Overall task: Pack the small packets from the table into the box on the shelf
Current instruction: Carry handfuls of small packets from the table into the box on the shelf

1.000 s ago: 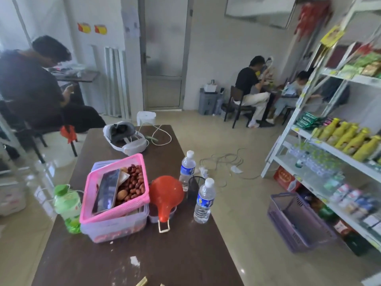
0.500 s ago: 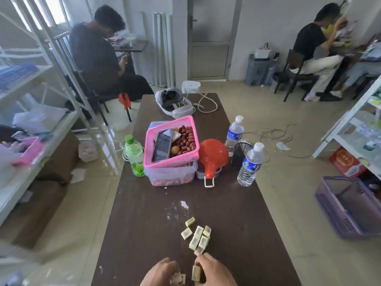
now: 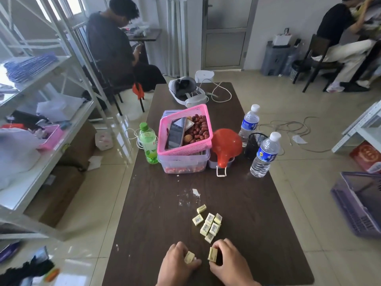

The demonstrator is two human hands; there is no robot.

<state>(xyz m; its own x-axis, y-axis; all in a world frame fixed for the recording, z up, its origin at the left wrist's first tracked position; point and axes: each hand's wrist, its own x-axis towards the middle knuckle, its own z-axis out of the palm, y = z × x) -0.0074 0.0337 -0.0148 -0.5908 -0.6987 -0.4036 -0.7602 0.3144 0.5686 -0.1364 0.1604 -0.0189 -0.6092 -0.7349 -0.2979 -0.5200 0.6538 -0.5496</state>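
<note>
At the near edge of the dark tabletop (image 3: 156, 213), both hands have come further into view than half a second ago, when only their knuckles showed at the bottom of the frame. The left hand (image 3: 177, 264) is curled, its fingertips pinching a pale yellow packet (image 3: 189, 257); the right hand (image 3: 231, 263) pinches a second packet (image 3: 213, 254) held on edge between thumb and fingers. Whether either hand hides more packets in its palm I cannot tell, since the fingers cover them. Just beyond the hands lies the loose cluster of remaining packets (image 3: 208, 223), several touching one another and one lying slightly apart on the far side; it looks unmoved from a moment ago. A second ago the view pointed at the far right, toward the stocked shelving, with no hands visible, so the head has swung back down to the work. That suggests a fresh round of gathering has begun: two packets lifted, the rest yet to collect. No box is clearly identifiable now; the white shelf (image 3: 47, 129) on the left holds bags and a pink tray (image 3: 50, 137), but the target cannot be picked out. Farther along stand a pink basket (image 3: 185, 150) of red dates, a red funnel (image 3: 225, 145), and a water bottle (image 3: 266, 154), well clear of the packets.
</note>
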